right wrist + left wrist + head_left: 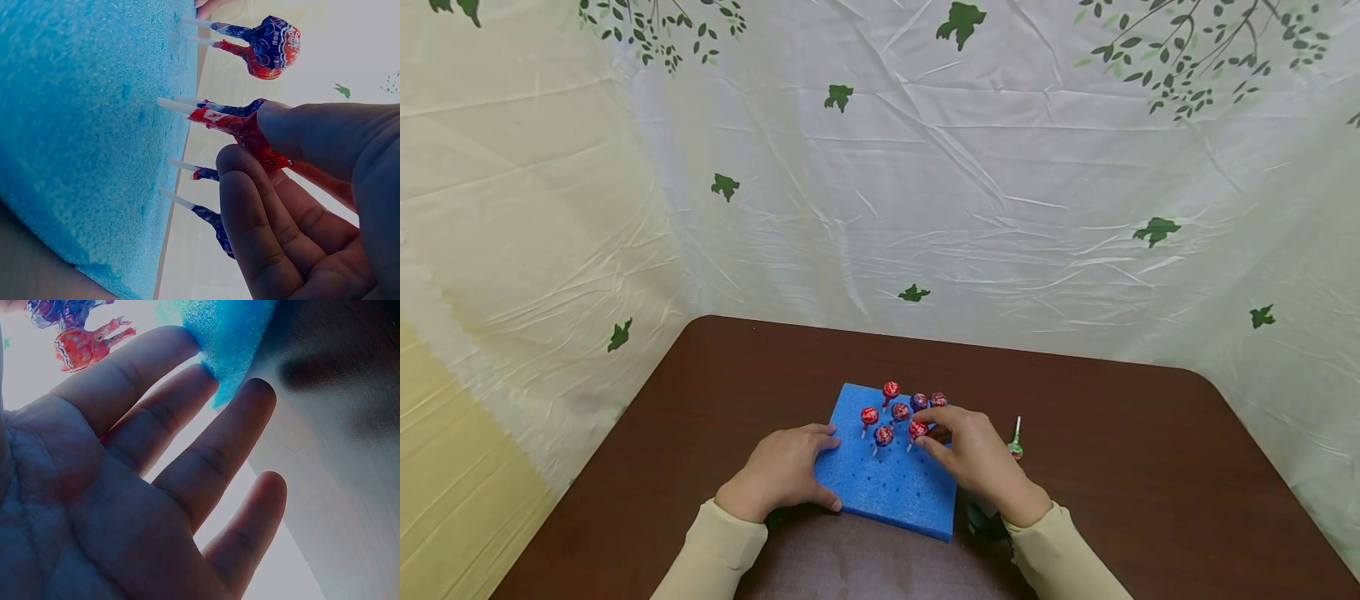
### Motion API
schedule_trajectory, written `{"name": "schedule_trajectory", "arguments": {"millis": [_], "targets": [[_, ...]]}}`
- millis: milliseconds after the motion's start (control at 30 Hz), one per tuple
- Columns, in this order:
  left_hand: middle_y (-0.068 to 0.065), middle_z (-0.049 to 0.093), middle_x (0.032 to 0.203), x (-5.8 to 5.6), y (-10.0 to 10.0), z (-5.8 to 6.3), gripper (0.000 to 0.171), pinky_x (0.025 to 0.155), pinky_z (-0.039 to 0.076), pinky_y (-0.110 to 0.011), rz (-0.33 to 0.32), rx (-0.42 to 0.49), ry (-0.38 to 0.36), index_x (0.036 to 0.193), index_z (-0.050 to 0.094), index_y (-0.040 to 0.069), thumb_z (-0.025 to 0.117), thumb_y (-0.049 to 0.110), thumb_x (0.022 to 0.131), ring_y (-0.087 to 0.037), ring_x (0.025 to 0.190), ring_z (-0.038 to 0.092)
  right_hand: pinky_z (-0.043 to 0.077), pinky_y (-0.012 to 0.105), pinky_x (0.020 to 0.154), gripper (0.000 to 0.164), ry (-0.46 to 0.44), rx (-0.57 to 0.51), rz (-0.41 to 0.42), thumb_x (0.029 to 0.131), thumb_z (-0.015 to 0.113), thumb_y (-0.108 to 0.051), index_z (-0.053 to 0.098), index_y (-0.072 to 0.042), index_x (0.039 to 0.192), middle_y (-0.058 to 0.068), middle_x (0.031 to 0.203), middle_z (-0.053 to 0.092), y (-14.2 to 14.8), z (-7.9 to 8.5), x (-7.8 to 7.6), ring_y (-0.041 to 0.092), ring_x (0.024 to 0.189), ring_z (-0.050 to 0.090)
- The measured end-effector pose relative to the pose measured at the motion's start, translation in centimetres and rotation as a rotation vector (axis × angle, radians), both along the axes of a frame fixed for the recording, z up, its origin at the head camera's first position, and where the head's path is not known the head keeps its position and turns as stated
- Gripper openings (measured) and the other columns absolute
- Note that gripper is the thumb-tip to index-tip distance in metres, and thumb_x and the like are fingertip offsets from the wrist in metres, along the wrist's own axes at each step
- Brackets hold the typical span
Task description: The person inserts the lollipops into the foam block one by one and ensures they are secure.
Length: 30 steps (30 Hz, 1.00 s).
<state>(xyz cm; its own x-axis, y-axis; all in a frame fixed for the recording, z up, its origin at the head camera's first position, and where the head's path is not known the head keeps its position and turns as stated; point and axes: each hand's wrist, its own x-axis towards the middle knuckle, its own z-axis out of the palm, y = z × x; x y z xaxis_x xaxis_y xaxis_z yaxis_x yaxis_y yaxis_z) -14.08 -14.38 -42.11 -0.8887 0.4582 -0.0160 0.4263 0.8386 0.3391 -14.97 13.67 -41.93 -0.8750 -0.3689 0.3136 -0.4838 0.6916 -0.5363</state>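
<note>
A blue foam block with rows of small holes lies on the table, several wrapped lollipops standing in it by their white sticks. My right hand pinches the head of a red lollipop between thumb and fingers. In the right wrist view, the stick of this red lollipop meets the foam or stands just in front of it; I cannot tell which. My left hand touches the block's left edge, its fingers spread and fairly straight in the left wrist view. Other lollipops, red and purple-blue, stand nearby.
On the table right of the block, a green-wrapped lollipop is partly hidden by my right hand. Below my right wrist sits a dark object. The brown table ends at a white leaf-print curtain.
</note>
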Motion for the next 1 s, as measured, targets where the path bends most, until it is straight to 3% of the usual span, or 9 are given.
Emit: {"name": "schedule_trajectory", "arguments": {"millis": [1000], "targets": [[-0.009, 0.059, 0.137, -0.15, -0.11, -0.24, 0.084, 0.097, 0.047, -0.052, -0.012, -0.002, 0.003, 0.128, 0.067, 0.007, 0.09, 0.052, 0.062, -0.031, 0.124, 0.057, 0.059, 0.042, 0.076, 0.034, 0.0, 0.031, 0.006, 0.083, 0.082, -0.011, 0.072, -0.008, 0.115, 0.009, 0.112, 0.07, 0.44, 0.71, 0.11, 0.024, 0.088, 0.072]]}}
